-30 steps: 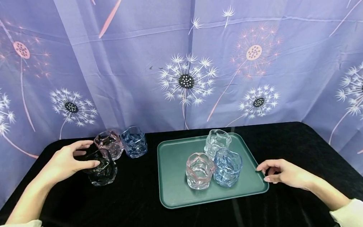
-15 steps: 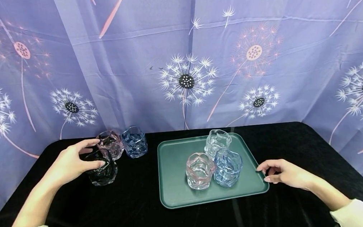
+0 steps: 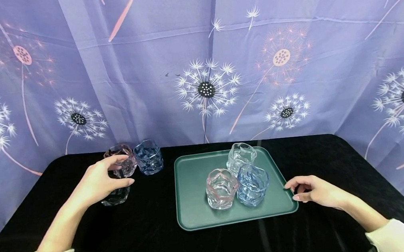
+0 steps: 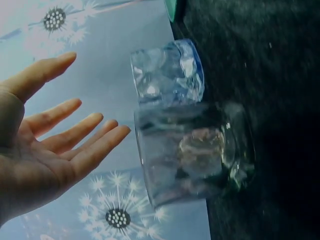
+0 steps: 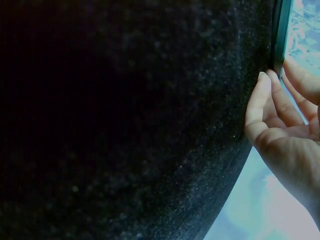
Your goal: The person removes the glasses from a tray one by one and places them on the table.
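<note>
In the head view my left hand (image 3: 100, 183) is spread in front of a dark smoky glass (image 3: 116, 197), partly hiding it. The left wrist view shows its fingers loosely extended, with the dark glass (image 4: 195, 160) just beyond the fingertips and apart from them. A pink-tinted glass (image 3: 129, 164) and a blue glass (image 3: 149, 158) stand behind. My right hand (image 3: 319, 191) holds the right rim of a green tray (image 3: 194, 198) between thumb and fingers. On the tray a pink glass (image 3: 222, 190), a blue glass (image 3: 253, 185) and a clear glass (image 3: 241, 157) stand close together.
A black cloth (image 3: 150, 234) covers the table, with rounded far corners. A purple curtain (image 3: 153, 66) with dandelion prints hangs right behind the table's far edge. The glasses on the left stand near that edge.
My left hand has moved to the right across the front of the dark glass, which stays in place. My right hand and the tray have not visibly moved.
</note>
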### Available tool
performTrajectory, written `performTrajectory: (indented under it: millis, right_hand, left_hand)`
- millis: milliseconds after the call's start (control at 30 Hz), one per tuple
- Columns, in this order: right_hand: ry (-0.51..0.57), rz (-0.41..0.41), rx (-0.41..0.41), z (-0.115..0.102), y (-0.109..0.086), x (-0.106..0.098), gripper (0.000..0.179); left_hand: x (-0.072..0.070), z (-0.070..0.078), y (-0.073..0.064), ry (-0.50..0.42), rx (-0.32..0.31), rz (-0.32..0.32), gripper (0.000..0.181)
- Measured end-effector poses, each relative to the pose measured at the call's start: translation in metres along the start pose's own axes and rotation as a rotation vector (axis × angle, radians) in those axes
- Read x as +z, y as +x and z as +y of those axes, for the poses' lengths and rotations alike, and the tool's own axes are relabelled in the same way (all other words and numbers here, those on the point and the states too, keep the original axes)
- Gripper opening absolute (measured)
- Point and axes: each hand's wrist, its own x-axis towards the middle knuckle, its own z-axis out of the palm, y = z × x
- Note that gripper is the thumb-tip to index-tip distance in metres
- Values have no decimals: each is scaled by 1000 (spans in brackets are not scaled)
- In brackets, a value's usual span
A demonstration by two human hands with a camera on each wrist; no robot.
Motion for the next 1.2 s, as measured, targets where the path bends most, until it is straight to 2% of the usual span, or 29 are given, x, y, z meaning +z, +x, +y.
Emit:
performTrajectory:
  millis: [133,333,467,800,967,1200]
  right_hand:
    - [3,-1,11,-1,1,0,30]
    - [7,3,-14,0,1,0,30]
    - [3,9,-19,0,2,0,29]
    - [2,21,-23,1,1,0,29]
    - [4,21,-25,1,0,1,29]
    - [9,16,-29,1,-1,1,29]
  left_hand:
    - [9,7,4,0,8,6,59]
    - [27,14,9,18,85,44,50]
    - [38,20,11,14,121,39,49]
    - [63,47,19,-77,157,-56,53]
    - [79,59,24,-116,199,-106,57]
    - [103,80,29,-168,272,-114,60]
